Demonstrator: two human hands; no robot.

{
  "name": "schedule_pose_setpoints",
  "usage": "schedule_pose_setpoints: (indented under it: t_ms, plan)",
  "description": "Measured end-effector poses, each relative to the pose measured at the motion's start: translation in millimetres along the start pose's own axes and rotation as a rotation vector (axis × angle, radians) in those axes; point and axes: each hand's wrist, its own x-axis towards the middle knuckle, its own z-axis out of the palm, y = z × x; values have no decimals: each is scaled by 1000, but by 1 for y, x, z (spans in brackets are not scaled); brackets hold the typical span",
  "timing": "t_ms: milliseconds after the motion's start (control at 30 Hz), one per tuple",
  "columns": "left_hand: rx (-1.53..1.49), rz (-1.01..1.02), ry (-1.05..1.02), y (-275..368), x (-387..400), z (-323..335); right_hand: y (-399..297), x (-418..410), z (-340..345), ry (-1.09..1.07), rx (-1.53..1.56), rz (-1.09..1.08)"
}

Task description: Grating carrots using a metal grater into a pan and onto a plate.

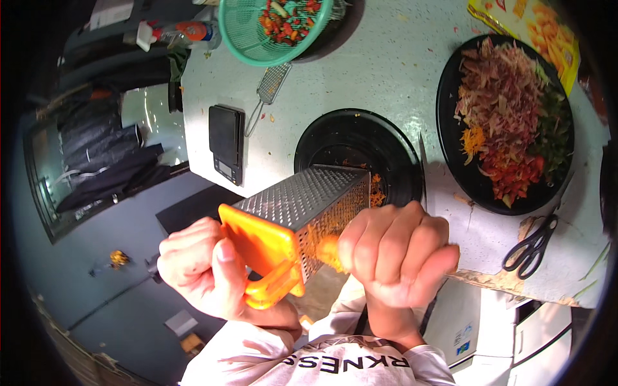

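Note:
My left hand (205, 270) grips the orange plastic handle (273, 284) of a metal box grater (301, 193). The grater is tilted, its far end over a round black plate (396, 144). In my right hand (398, 255) is an orange piece of vegetable, probably carrot (330, 253), pressed against the grater's right face. Fingers hide most of that piece. Orange shreds (376, 190) cling near the grater's far end and lie on the plate.
A black platter (446, 140) of shredded and chopped vegetables stands right, with black-handled scissors (531, 248) below it. A knife (423, 164) lies beside the plate. Left are a digital scale (225, 140) and flat grater (274, 84). A green colander (241, 43) holds peppers.

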Motion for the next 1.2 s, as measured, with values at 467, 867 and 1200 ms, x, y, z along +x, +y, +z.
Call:
schedule_pose_setpoints:
  t_ms: [467,867,1200]
  plan:
    - [46,-167,90,3,-3,8,11,-12,-27,-11,8,21]
    - [28,-134,100,-4,-7,4,19,-11,-10,115,86,-29]
    - [-4,-125,91,-15,-14,-5,28,-19,-44,170,-34,-38]
